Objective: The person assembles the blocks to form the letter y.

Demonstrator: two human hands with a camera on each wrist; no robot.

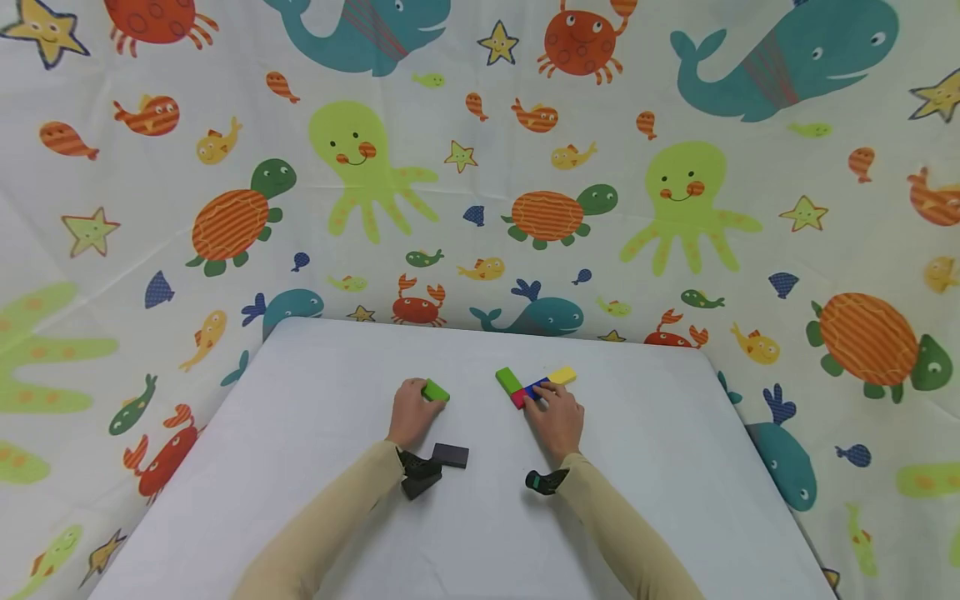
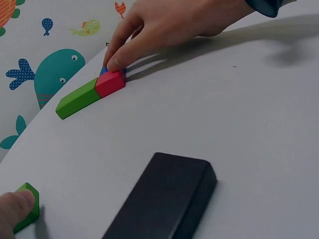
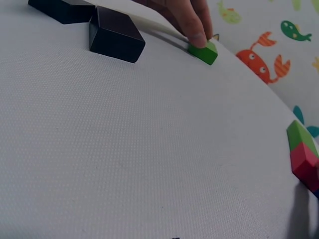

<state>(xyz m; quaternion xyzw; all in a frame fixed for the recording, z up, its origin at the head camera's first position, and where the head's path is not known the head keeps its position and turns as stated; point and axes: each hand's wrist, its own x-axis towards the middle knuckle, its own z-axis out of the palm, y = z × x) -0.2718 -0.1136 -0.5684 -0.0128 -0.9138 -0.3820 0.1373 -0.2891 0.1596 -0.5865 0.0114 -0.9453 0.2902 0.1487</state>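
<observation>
My left hand (image 1: 411,415) pinches a small green block (image 1: 436,390) between thumb and fingers, low over the white table. To the right, a red block (image 2: 110,84) sits at a corner, with a longer green block (image 1: 508,381) running away from it on one side and a blue block (image 1: 532,389) on the other. A yellow block (image 1: 563,376) continues the line past the blue one. My right hand (image 1: 562,421) grips the blue block, thumb close by the red one; the fingers hide much of the blue.
Two black blocks lie near my left wrist: a flat one (image 1: 451,455) and another (image 1: 422,486) partly behind the wrist strap. The white table (image 1: 645,433) ends at the back against a cloth (image 1: 480,175) printed with sea animals. Each wrist wears a dark strap.
</observation>
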